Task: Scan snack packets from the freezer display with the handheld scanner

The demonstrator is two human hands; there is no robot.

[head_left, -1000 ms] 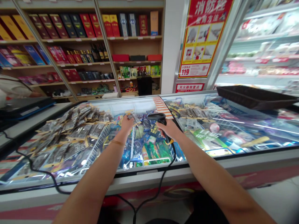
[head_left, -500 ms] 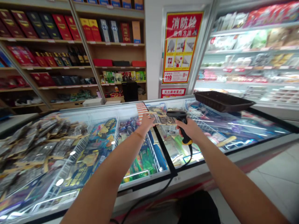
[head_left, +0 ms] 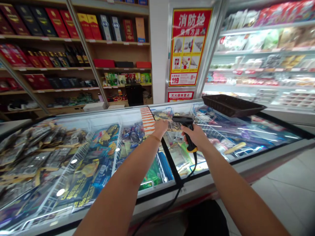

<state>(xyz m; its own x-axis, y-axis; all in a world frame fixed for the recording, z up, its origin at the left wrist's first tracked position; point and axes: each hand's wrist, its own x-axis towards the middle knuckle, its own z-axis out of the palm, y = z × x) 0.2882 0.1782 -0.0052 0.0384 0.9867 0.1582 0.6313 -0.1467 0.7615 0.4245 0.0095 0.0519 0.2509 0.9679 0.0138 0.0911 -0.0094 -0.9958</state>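
Note:
My right hand (head_left: 197, 135) is wrapped around the grip of a black and yellow handheld barcode scanner (head_left: 189, 133), its head tilted toward the left. A black cable runs down from its handle. Beside the scanner head, my left hand (head_left: 161, 127) is closed on a flat packet (head_left: 174, 126) with dark contents and a tan edge. The hand and the scanner hide much of this packet. Close behind my left hand, a sheet of orange-and-white striped labels (head_left: 147, 118) lies on the freezer glass.
A glass-topped chest freezer (head_left: 157, 193) spans the front, with wire baskets of bagged food inside. Similar packets (head_left: 51, 154) are heaped at the left. A dark brown tray (head_left: 233, 105) rests on the right. Stocked shelves (head_left: 118, 42) and a lit chiller (head_left: 261, 65) stand behind.
My left hand has moved slightly right, closer to the scanner, and now covers more of the packet. The scanner remains in my right hand. The whole view has shifted a little.

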